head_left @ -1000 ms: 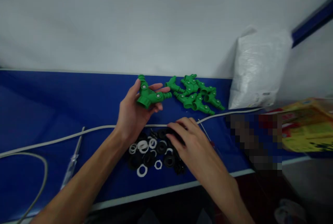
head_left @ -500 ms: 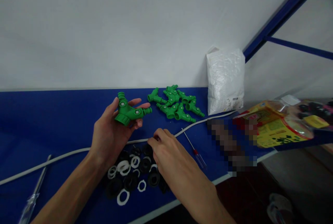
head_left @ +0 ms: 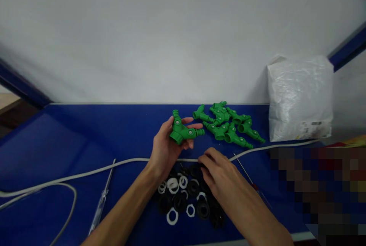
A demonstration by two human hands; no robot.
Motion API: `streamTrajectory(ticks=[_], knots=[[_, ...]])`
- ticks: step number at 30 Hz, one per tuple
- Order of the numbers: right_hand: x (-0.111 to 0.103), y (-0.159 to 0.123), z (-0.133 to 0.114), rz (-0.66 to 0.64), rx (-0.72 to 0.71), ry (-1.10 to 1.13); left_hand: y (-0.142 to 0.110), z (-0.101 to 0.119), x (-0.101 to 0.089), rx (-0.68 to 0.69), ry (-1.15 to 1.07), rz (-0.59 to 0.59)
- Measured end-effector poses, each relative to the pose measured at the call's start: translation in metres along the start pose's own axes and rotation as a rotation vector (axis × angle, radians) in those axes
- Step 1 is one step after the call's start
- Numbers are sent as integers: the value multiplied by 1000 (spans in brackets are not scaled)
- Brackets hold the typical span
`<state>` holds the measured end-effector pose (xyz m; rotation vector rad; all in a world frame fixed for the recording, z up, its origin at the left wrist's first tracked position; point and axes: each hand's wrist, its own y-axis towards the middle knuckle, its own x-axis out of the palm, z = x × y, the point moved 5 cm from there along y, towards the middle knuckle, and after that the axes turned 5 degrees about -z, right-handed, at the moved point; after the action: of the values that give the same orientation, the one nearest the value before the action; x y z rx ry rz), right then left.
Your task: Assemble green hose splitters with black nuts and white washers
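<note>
Blue bench (head_left: 85, 139) | left hand (head_left: 163, 147) gripping green Y-fitting (head_left: 183, 132) | right hand (head_left: 219, 171) curled beside black rings (head_left: 190, 188), grip unclear

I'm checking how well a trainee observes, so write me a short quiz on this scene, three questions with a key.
1. True or false: the left hand holds a green branched fitting.
2. Which thing stands at the right rear of the blue table?
A) a cardboard box
B) a white bag
C) a metal bucket
3. Fill the gap: beside the right hand lie black and white ____.

Key:
1. True.
2. B.
3. rings.
</note>
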<state>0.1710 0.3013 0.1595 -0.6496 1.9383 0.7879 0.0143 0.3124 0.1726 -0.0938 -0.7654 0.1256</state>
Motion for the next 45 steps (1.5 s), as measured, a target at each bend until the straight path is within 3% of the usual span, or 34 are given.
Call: streamTrajectory(ticks=[5, 9, 14, 22, 26, 33, 40, 45], knots=[[-56, 14, -6, 138, 14, 159, 2, -2, -1, 12, 4, -28], [-82, 45, 7, 163, 93, 542, 2, -3, 0, 24, 28, -31], [-62, 76, 33, 105, 198, 1002, 1, -5, -3, 48, 44, -7], [-39, 69, 48, 54, 381, 1358, 2, -5, -1, 35, 62, -4], [-37, 69, 43, -10, 435, 1404, 1, -6, 1, 18, 89, -5], [-34, 68, 38, -77, 406, 1472, 0, -4, -6, 45, 155, 43], [-32, 70, 43, -27, 422, 1470, 0, -2, -7, 78, 356, -28], [-32, 70, 47, 64, 363, 1427, 1, 0, -8, 122, 478, -12]])
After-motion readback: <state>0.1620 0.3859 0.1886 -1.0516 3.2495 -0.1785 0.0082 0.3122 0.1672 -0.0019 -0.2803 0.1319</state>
